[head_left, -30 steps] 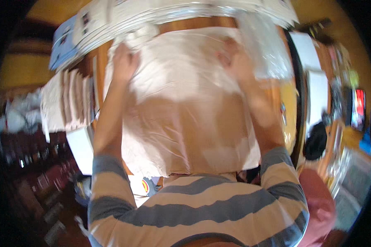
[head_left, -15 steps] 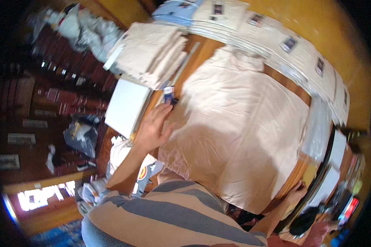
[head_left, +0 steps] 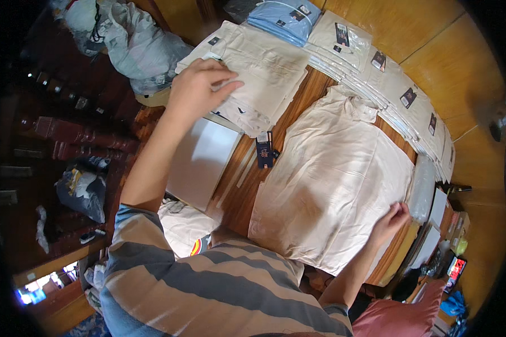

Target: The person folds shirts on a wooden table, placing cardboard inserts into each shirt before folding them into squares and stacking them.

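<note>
My left hand (head_left: pixel 199 90) lies open-fingered on the folded stack (head_left: pixel 253 73), so I'd lift one piece squarely while my right hand (head_left: pixel 391 220) pinches the spread shirt (head_left: pixel 331 180) flat.

Clear bagged shirts (head_left: pixel 399 95) with dark rectangular labels are stacked along the desk's far edge; a dark hang tag (head_left: pixel 263 150) is laid mid-desk.

I see a cream folded shirt (head_left: pixel 331 185) lying flat on the wooden table (head_left: pixel 247 196), collar end away from me. A stack of folded cream garments (head_left: pixel 258 73) sits just left of the shirt's collar, slightly fanned. A dark hang tag (head_left: pixel 263 149) lies between them.
</note>
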The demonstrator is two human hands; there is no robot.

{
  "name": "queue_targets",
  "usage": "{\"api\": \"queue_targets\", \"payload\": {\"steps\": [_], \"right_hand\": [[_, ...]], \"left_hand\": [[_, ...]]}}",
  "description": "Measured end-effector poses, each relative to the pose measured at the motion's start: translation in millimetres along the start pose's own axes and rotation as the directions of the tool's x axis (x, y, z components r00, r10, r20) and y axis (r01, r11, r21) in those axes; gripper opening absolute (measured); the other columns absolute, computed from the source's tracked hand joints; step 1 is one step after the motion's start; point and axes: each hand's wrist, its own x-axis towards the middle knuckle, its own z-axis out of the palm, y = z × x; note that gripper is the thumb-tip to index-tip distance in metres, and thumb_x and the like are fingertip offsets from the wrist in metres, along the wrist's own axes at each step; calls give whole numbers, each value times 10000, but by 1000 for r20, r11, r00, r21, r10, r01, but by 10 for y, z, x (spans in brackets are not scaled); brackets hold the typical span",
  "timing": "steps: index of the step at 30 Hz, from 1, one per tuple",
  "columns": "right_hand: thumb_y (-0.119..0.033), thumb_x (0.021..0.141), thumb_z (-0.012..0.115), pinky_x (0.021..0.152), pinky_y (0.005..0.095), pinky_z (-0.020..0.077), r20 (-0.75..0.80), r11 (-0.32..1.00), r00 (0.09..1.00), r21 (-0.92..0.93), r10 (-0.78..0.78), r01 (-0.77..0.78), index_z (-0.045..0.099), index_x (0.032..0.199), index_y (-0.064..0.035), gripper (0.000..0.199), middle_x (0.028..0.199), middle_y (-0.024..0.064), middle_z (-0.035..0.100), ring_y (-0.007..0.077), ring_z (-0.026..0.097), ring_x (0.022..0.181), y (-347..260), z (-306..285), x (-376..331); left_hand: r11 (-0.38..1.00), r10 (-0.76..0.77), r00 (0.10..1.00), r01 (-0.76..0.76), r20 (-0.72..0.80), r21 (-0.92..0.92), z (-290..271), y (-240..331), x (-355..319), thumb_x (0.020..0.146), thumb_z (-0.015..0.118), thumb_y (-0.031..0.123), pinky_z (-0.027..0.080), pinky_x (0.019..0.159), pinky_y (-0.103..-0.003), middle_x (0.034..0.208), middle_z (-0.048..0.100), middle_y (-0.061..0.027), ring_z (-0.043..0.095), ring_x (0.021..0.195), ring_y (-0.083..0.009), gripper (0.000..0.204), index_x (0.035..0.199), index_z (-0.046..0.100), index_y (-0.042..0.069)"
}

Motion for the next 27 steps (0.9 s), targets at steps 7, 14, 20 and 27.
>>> {"api": "queue_targets", "payload": {"steps": [7, 14, 20, 27], "right_hand": [[-123, 1113, 595, 913, 279, 477, 161, 949, 984, 316, -74, 20, 553, 1265, -3, 198, 1048, 51, 609, 134, 572, 970, -1272, 796, -90], [-102, 1061, 680, 871, 273, 496, 178, 927, 982, 374, -71, -1, 566, 1223, -2, 222, 1063, 47, 599, 123, 576, 945, -1862, 1189, -21], [-150, 973, 806, 779, 358, 562, 393, 940, 865, 263, -311, 219, 593, 1210, -3, 351, 1018, 150, 681, 250, 696, 899, -2935, 1824, 46], [-240, 973, 763, 766, 471, 577, 444, 827, 712, 138, -544, 546, 582, 1100, -11, 318, 1047, 185, 662, 397, 700, 966, -3581, 2306, 27]], "left_hand": [[997, 76, 997, -76, -29, 25, 151, -181, -24, 891, 796, 247, 579, 801, -401, 883, 693, 0, 693, 927, -231, 116, 885, 805, 132], [992, 104, 993, -107, -51, -67, 154, -303, 12, 930, 775, 174, 574, 729, -402, 938, 689, -51, 710, 854, -254, 119, 1012, 748, 92], [951, -46, 995, 15, -92, -309, 129, -262, 67, 976, 757, 190, 541, 635, -345, 909, 692, -48, 677, 684, -205, 118, 1014, 732, 82], [910, -122, 985, 64, -117, -409, 201, -173, 97, 975, 768, 259, 530, 611, -346, 910, 700, -20, 668, 649, -186, 150, 1000, 737, 114]]}}
